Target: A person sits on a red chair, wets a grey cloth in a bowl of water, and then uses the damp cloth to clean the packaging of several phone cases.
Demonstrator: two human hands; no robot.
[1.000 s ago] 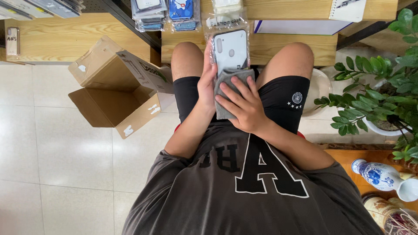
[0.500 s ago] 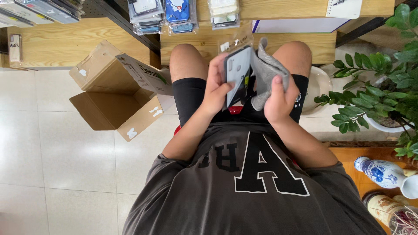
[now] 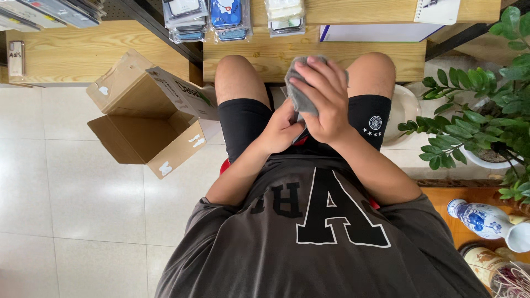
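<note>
Over the lap, between bare knees: right hand (image 3: 326,94) spread flat, pressing a grey cloth (image 3: 301,96) down; left hand (image 3: 281,129) curled beneath, gripping something mostly hidden. Beyond, left: open cardboard box (image 3: 146,118) on pale tiles. Farther: wooden shelf (image 3: 265,55), packaged cases (image 3: 207,19).

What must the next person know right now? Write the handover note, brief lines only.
Left hand: fingers closed round a thin flat item held over the lap, mostly hidden.
Right hand: presses a grey cloth onto that item from above.
Nearby: open cardboard box on the floor at the person's left; packaged goods on the wooden shelf ahead.
Done: cloth is on the item; how much is wiped cannot be told.
Left: probably finishing the wipe and setting the item down.
</note>
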